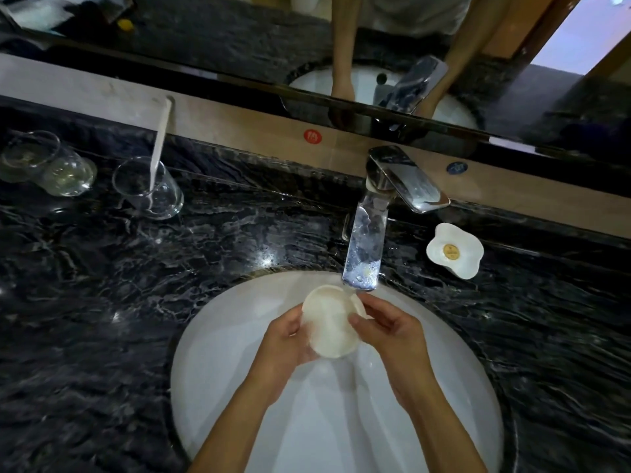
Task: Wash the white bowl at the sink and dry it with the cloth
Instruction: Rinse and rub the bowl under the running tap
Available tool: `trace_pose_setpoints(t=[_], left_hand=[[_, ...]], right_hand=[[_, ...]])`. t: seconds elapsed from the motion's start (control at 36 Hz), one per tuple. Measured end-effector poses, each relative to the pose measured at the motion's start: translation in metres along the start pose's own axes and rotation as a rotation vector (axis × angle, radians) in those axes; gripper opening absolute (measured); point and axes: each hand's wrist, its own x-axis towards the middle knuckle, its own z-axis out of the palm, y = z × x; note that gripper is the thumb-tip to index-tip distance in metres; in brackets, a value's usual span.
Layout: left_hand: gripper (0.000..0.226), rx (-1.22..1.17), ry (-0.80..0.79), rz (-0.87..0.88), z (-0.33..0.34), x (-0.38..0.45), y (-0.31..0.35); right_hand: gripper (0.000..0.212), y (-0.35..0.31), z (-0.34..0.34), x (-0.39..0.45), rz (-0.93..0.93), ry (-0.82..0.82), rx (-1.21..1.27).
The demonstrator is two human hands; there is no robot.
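A small white bowl [329, 319] is held tilted over the white sink basin [218, 336], just below the spout of the chrome tap [367, 247]. My left hand [286, 343] cups the bowl from the left and underneath. My right hand [389, 329] grips its right rim with the fingertips. I cannot tell whether water is running. No cloth is in view.
Dark marble counter [102, 285] surrounds the basin. Two glasses [51, 165] lie at the far left, and a glass holding a white toothbrush [150, 186] stands beside them. A flower-shaped white soap dish [454, 250] sits right of the tap. A mirror [239, 46] runs along the back.
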Motion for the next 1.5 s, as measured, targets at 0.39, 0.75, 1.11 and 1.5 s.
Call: trace_pose_setpoints(t=[0.39, 0.75, 1.11, 1.5], left_hand=[[0.031, 0.056, 0.046, 0.101, -0.005, -0.002, 0.02], [0.03, -0.319, -0.068, -0.097, 0.001, -0.002, 0.007], [0.03, 0.051, 0.001, 0.081, -0.005, -0.001, 0.024], [0.029, -0.175, -0.037, -0.143, -0.01, 0.009, -0.008]], right_hand=[[0.027, 0.015, -0.008, 0.002, 0.187, -0.102, 0.328], [0.031, -0.009, -0.01, 0.003, 0.031, -0.044, 0.106], [0.032, 0.012, -0.011, 0.005, 0.227, -0.114, 0.356], [0.022, -0.006, -0.008, 0.014, 0.124, 0.0, -0.057]])
